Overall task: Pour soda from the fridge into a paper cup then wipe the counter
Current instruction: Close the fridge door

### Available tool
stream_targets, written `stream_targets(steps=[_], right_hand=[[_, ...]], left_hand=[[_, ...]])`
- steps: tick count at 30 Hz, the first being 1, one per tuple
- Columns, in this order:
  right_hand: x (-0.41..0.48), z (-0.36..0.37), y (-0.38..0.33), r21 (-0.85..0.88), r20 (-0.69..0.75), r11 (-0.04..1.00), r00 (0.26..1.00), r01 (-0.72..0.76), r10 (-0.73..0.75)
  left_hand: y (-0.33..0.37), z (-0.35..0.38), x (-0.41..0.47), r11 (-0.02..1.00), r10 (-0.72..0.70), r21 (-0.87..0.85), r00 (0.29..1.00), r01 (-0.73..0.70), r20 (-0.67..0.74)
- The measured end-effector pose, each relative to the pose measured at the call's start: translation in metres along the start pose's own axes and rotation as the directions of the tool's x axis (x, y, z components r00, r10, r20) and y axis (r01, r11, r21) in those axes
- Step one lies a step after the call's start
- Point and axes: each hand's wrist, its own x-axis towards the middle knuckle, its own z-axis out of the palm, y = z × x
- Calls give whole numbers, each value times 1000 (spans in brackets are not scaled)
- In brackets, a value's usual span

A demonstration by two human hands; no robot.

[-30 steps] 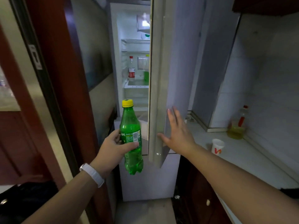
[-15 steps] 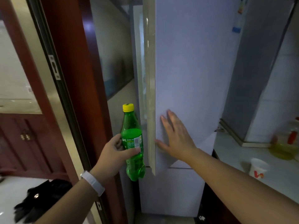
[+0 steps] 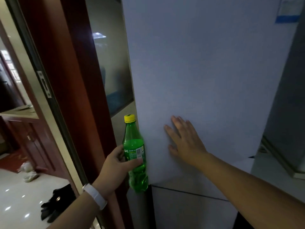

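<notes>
At the fridge door: right hand (image 3: 184,139) is laid flat on the upper door (image 3: 206,71), fingers straight and spread. No gap into the fridge can be seen, so it looks shut or pretty much there.
Soda: green bottle (image 3: 134,156) is held upright in the left hand (image 3: 115,167), fingers and thumb wrapped round the label. Yellow cap (image 3: 129,118) is on.
Done so far: soda's been fetched, that's about it.
Left to do: cap off, pour, wipe. Cup and cloth aren't in view.
Tight spots: bottle is squeezed in just beside the door's left edge, with the wooden door frame (image 3: 77,80) close on its other side.
Open room: probably off to the right, where a bit of pale counter (image 3: 277,171) can be made out.
</notes>
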Motion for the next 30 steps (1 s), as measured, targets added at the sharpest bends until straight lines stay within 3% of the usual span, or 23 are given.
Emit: stream_targets(steps=[12,23,30], right_hand=[[20,57,57,-123,130,992,991,7,9],[35,95,72,-168,127,985,990,-45,67],[49,111,87,-198,207,979,973,-56,98]], left_hand=[[-18,43,51,997,-11,72,999,15,-48],[-43,59,116,996,-66,65,991,59,114],[-48,58,159,996,-72,61,990,65,124]])
